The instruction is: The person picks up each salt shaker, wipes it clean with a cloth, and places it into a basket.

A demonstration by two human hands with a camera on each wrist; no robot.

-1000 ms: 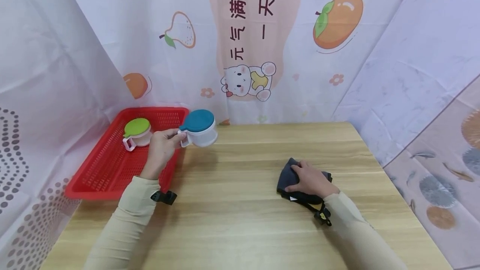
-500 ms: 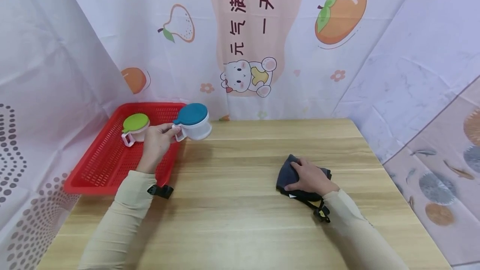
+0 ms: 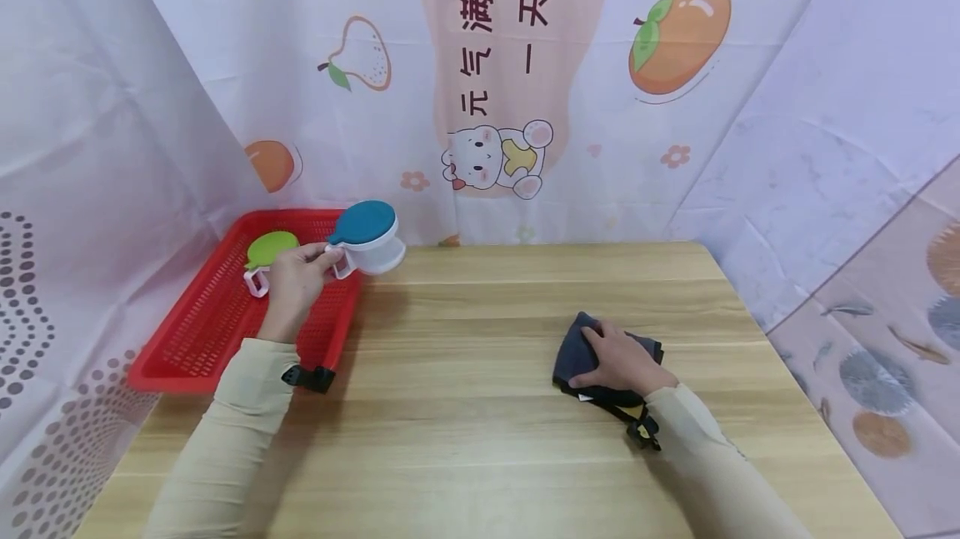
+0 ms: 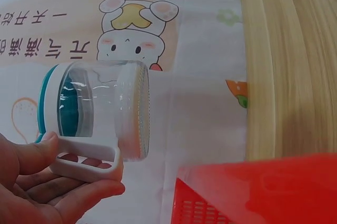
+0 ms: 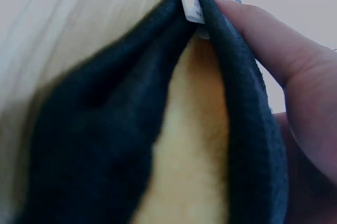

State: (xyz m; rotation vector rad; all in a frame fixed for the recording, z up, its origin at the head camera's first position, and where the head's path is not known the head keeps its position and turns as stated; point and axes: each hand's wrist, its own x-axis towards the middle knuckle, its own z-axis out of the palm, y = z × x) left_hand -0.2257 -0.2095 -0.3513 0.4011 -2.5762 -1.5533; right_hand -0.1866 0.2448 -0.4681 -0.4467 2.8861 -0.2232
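Observation:
My left hand (image 3: 295, 283) pinches the white handle of a seasoning jar (image 3: 377, 255) with a blue lid and a clear body. The jar hangs over the right back edge of a red basket (image 3: 341, 343). In the left wrist view the thumb lies on top of the jar's (image 4: 100, 97) handle and the fingers curl under it. Inside the basket sits a similar jar with a green lid (image 3: 272, 247), partly hidden by my left hand. On the right of the table, my right hand (image 3: 624, 360) grips a folded dark cloth (image 3: 576, 354) with a yellow inner side (image 5: 192, 145) and a white tag.
The wooden table (image 3: 465, 406) runs up to a printed curtain (image 3: 592, 189) at the back. Another curtain (image 3: 82, 164) hangs on the left, close beside the basket. Each wrist wears a small black camera.
My left hand has carried the blue-lidded jar leftward, closer to the basket, and now overlaps the green-lidded jar more. The right hand and the cloth have stayed in place.

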